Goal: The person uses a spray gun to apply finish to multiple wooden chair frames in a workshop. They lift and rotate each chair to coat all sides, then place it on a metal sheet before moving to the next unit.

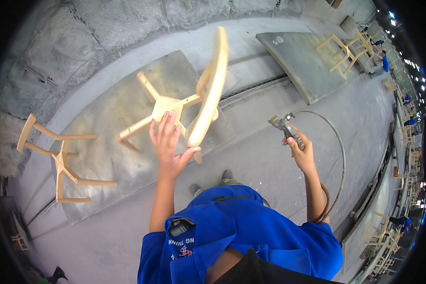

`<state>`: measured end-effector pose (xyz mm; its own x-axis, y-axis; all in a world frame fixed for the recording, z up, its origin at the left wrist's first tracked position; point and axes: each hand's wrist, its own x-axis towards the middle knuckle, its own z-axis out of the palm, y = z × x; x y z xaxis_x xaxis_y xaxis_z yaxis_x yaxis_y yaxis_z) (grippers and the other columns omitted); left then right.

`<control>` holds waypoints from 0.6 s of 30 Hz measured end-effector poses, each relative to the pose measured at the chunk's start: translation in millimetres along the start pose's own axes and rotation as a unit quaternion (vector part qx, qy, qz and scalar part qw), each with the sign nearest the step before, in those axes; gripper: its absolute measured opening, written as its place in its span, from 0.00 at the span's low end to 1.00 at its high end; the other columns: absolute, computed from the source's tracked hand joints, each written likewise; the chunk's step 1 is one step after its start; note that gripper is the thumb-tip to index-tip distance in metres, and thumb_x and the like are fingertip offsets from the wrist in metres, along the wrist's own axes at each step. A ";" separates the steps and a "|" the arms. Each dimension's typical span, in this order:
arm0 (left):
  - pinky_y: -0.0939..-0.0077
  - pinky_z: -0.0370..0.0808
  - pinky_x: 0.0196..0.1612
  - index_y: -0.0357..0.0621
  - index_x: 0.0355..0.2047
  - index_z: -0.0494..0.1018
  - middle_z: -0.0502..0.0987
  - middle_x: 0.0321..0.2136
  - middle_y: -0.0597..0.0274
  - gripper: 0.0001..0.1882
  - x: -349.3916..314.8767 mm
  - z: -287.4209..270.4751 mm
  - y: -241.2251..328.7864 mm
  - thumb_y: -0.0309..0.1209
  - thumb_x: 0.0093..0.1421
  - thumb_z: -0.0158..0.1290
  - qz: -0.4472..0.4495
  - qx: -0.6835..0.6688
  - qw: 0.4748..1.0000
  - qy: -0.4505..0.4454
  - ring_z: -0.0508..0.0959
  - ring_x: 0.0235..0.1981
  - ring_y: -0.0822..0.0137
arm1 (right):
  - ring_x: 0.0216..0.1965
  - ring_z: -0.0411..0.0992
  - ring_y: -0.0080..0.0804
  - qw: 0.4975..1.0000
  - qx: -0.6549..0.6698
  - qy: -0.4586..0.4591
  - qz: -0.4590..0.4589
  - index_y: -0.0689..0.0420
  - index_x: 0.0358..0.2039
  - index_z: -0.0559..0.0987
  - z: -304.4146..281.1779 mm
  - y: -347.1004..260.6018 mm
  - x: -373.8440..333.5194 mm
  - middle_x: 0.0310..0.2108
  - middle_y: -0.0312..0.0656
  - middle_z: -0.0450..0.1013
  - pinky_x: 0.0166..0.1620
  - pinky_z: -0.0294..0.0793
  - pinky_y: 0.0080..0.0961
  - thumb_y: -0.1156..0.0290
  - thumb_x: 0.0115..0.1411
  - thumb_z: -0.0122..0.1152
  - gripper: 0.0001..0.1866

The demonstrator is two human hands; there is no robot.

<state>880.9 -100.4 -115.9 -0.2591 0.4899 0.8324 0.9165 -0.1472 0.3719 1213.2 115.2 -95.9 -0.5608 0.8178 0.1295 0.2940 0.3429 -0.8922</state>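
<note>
In front of me, a pale, unfinished wooden chair frame [167, 105] with a curved top rail stands tilted above a large flat board. My left hand [168, 142] is on it, the fingers stretched over the joint of the crosspieces and the thumb at the near end of the curved rail. To the right, my right hand [300, 147] grips a spray gun [285, 127] with its nozzle pointing left toward the chair frame. A hose [341, 146] loops from the gun back along my right forearm. Some of the chair's legs are hidden behind the rail.
Another bare chair frame [64, 161] lies at the left on the dusty board [106, 182]. Beyond, at the upper right, a second board [288, 61] carries a further chair frame [348, 52]. A coated, padded-looking wall [128, 23] runs along the back. People and chair frames line the far right.
</note>
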 end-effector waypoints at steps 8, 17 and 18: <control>0.40 0.39 0.71 0.43 0.64 0.62 0.61 0.68 0.52 0.48 113.2 128.5 -38.3 0.51 0.48 0.70 -0.138 0.093 0.986 0.015 0.54 0.71 0.49 | 0.59 0.72 0.34 0.980 -0.040 0.048 -0.190 0.60 0.60 0.75 -32.4 -57.2 84.9 0.57 0.45 0.76 0.61 0.68 0.31 0.74 0.64 0.61 0.23; 0.52 0.69 0.56 0.40 0.50 0.76 0.75 0.51 0.46 0.23 -118.0 120.4 -130.9 0.38 0.57 0.63 -0.228 0.119 0.961 -0.100 0.72 0.55 0.45 | 0.58 0.74 0.34 0.968 -0.065 -0.074 -0.232 0.61 0.58 0.77 -1.1 -56.8 109.5 0.56 0.46 0.77 0.61 0.69 0.30 0.73 0.60 0.67 0.24; 0.51 0.70 0.55 0.39 0.52 0.74 0.75 0.50 0.44 0.25 -186.2 101.1 -122.8 0.37 0.57 0.63 -0.278 0.144 0.936 -0.159 0.73 0.53 0.43 | 0.55 0.76 0.34 0.972 -0.047 -0.087 -0.214 0.61 0.58 0.77 -6.3 -49.2 107.8 0.54 0.46 0.78 0.57 0.71 0.29 0.71 0.62 0.66 0.24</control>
<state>847.4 -86.7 -358.1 -0.6585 0.6601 0.3615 0.7232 0.4222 0.5466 1143.2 189.4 -35.4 -0.7668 0.5042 0.3973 0.0705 0.6813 -0.7286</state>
